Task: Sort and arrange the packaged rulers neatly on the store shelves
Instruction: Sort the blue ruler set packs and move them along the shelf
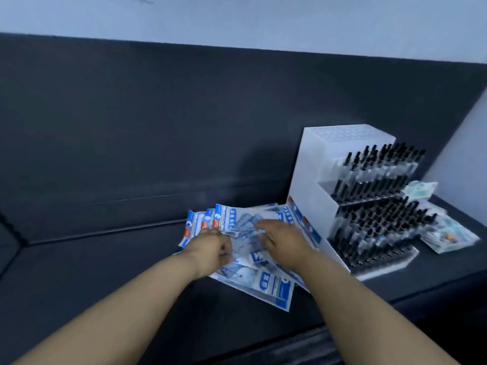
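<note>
Several blue-and-white ruler packs (266,283) lie fanned in a loose, overlapping pile on the dark shelf (105,259). Some packs (200,222) lean up against the shelf's back panel. My left hand (210,248) rests on the left side of the pile with its fingers curled around the edge of a pack. My right hand (284,238) lies flat on top of the pile, fingers spread and pressing down on the packs. The image is motion-blurred, so the grip is hard to read.
A white tiered display stand (329,185) full of black-capped pens (379,206) stands right of the pile, touching it. Greenish packets (448,235) lie beyond it at the far right. A dark back panel (184,114) rises behind the shelf.
</note>
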Demonstrator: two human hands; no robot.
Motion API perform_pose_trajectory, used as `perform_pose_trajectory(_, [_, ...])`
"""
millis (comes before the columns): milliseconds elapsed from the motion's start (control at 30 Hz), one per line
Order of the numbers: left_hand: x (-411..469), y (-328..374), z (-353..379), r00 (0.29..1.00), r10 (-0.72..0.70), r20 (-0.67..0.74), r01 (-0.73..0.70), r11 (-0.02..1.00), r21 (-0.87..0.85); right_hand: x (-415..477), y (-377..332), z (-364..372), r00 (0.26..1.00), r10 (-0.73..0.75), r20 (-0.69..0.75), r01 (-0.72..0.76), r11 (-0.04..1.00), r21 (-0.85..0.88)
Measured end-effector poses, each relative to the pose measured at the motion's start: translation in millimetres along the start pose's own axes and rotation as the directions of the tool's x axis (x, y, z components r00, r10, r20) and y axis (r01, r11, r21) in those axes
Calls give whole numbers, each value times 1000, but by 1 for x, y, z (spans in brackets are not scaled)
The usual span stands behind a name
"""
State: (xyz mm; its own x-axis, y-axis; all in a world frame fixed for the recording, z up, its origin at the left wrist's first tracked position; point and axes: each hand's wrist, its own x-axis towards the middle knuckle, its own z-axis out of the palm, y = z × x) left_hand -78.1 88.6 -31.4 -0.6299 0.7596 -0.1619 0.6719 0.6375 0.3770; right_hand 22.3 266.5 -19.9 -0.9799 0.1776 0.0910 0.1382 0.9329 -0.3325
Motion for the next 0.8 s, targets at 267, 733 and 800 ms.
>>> perform_pose_trajectory(267, [-7,18,19,968,-203,-145,213,976,52,11,16,9,977,-86,194,125,971,-202])
perform_pose_trajectory(733, [-22,31,4,957,-182,-227,202,977,67,-1,18,-14,969,-230,96,242,958,-154])
perform_pose_trajectory(800, [-23,26,0,969,-177,-173,201,971,133,0,18,-13,970,-210,126,230,958,-171])
